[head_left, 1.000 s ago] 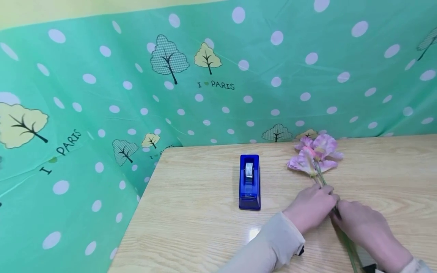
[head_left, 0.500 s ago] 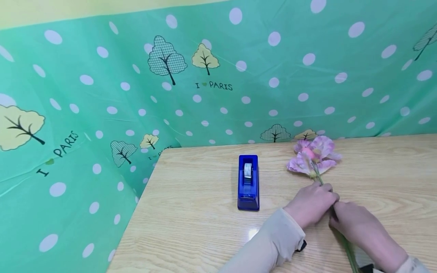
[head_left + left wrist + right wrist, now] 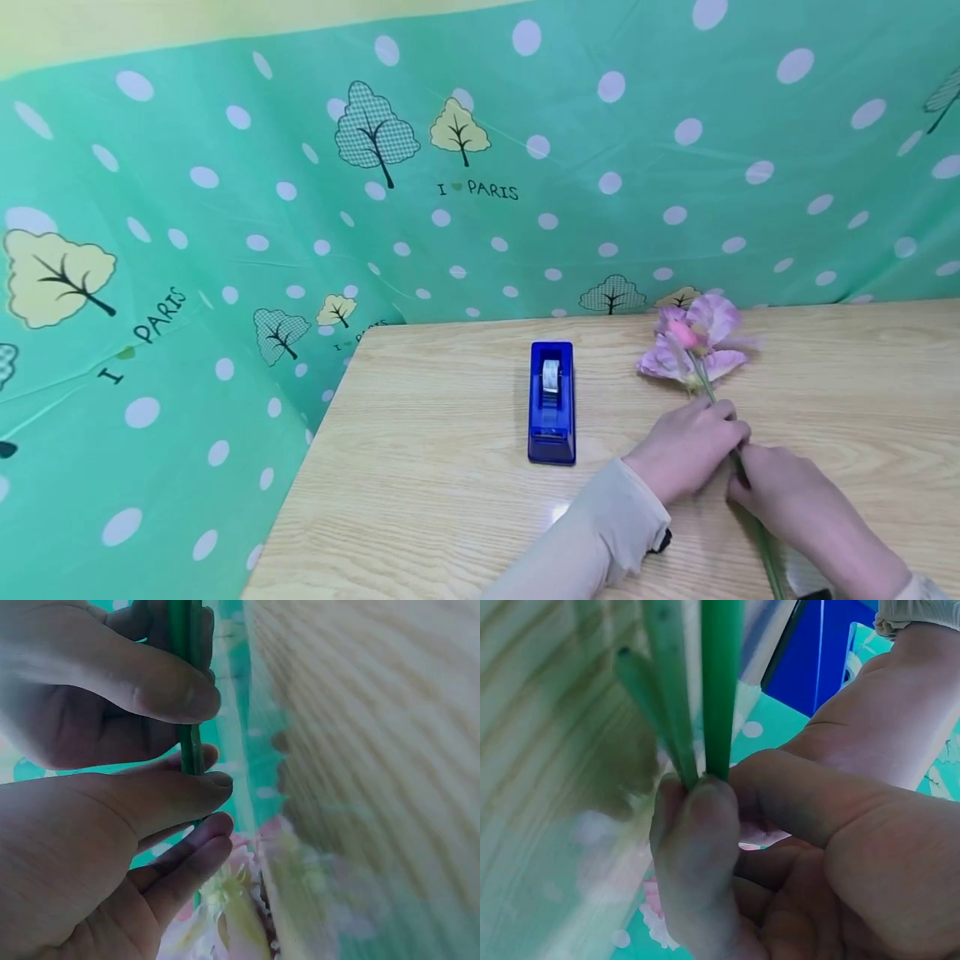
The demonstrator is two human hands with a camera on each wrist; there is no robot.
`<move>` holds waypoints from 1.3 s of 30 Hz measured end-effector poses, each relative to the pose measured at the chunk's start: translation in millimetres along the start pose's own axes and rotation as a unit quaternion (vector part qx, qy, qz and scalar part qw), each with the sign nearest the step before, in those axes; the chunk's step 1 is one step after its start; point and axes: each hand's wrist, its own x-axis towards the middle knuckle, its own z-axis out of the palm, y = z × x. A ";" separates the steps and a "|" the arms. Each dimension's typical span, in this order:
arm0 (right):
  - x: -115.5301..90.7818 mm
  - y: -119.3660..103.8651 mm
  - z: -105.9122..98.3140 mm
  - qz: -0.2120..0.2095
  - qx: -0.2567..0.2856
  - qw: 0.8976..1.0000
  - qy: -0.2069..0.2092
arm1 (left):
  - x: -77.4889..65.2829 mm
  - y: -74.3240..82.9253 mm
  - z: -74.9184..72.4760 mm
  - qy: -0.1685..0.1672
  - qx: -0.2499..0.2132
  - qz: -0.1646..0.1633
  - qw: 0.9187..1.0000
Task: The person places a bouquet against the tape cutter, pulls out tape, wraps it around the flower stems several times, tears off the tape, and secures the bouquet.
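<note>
Pink and lilac artificial flowers (image 3: 693,346) lie across the far part of the table, their green stems (image 3: 767,554) slanting down toward the near right. Just below the blooms, my left hand (image 3: 686,446) pinches the stems between thumb and fingers. My right hand (image 3: 802,504) grips them directly behind it, lower along the bundle. In the left wrist view, both thumbs press on the green stems (image 3: 191,746), with the blooms (image 3: 232,915) past the left fingers. Several stem ends (image 3: 720,690) stick out of the right hand's pinch in the right wrist view.
A blue tape dispenser (image 3: 551,408) with a roll of tape (image 3: 551,375) stands left of the hands on the wooden table (image 3: 420,467). Behind and left of the table hangs a green dotted cloth (image 3: 525,208) printed with trees.
Both hands keep hold of the stems in nearly the same place. The stem ends below the right hand look closer together than a second ago. The head view has shifted slightly.
</note>
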 end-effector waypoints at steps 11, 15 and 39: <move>-4.2 -10.0 -8.1 -0.005 -0.005 1.000 0.020 | -3.1 -9.4 -5.7 0.038 0.003 0.002 0.999; -6.0 -13.5 -11.0 -0.010 -0.008 1.000 0.015 | -4.6 -14.7 -5.8 0.048 0.011 0.004 0.999; -11.6 -33.6 -19.7 -0.018 -0.017 0.997 0.078 | -27.8 -29.5 -34.9 0.081 0.066 -0.041 0.994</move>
